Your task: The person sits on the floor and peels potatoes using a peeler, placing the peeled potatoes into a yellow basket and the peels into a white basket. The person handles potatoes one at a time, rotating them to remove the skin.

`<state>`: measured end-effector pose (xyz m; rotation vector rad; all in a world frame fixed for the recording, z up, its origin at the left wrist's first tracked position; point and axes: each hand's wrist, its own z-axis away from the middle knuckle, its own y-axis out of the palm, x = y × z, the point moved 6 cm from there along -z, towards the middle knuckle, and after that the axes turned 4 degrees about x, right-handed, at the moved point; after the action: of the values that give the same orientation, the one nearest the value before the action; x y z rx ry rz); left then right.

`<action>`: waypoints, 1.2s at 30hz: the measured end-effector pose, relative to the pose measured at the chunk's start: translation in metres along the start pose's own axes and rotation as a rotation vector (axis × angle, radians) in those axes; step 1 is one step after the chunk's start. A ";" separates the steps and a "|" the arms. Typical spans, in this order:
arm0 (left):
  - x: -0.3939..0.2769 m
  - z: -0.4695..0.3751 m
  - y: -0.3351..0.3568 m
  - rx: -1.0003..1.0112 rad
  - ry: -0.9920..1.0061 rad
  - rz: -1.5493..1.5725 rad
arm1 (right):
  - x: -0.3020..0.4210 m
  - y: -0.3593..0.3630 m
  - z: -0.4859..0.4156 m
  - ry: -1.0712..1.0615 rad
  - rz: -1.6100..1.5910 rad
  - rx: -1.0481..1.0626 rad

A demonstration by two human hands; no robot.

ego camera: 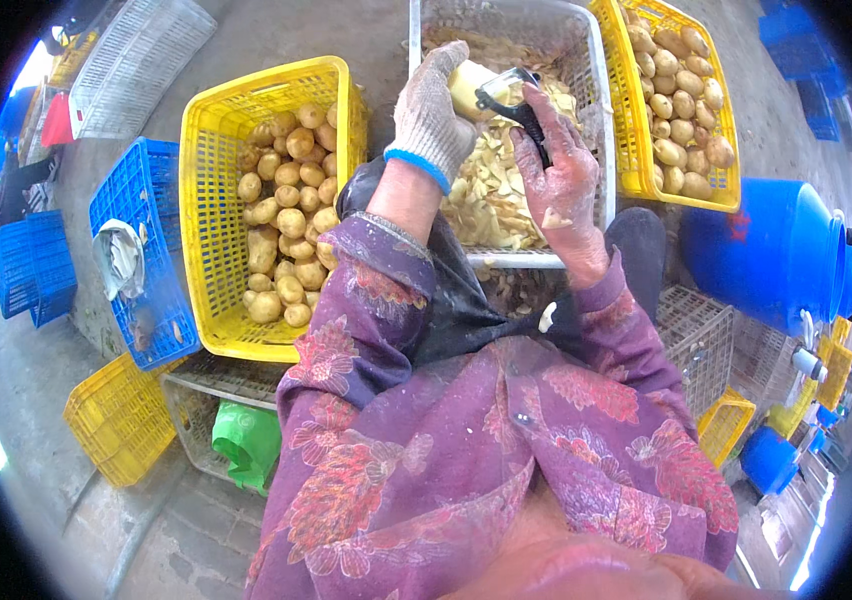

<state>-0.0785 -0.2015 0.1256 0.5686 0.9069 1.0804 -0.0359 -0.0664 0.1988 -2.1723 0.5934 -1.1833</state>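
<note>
My left hand [433,105], in a whitish knit glove with a blue cuff edge, grips a peeled, pale potato [471,88]. My bare right hand [562,169], dusted with pale residue, holds a black-handled peeler [519,109], its head against the potato. Both are above a white plastic crate [606,142] containing pale and brown peelings [489,195]. To the left, a yellow crate [208,225] holds many unpeeled potatoes [291,223]. Another yellow crate [726,169] of potatoes stands at the upper right.
A blue crate [163,300] with a crumpled pale cloth or bag [119,259] lies beyond the left yellow crate. Large blue barrels [760,251] are on the right. A grey crate [185,420] holding a green bag [246,442] stands at the lower left, beside an empty-looking yellow crate [122,420].
</note>
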 end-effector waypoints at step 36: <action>-0.015 0.001 0.006 -0.022 0.250 -0.268 | -0.053 0.012 0.095 0.111 0.382 0.425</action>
<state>-0.0831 -0.2131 0.1356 0.2856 1.1524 0.9286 0.0176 -0.0147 0.1179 -1.5642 0.6947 -1.1048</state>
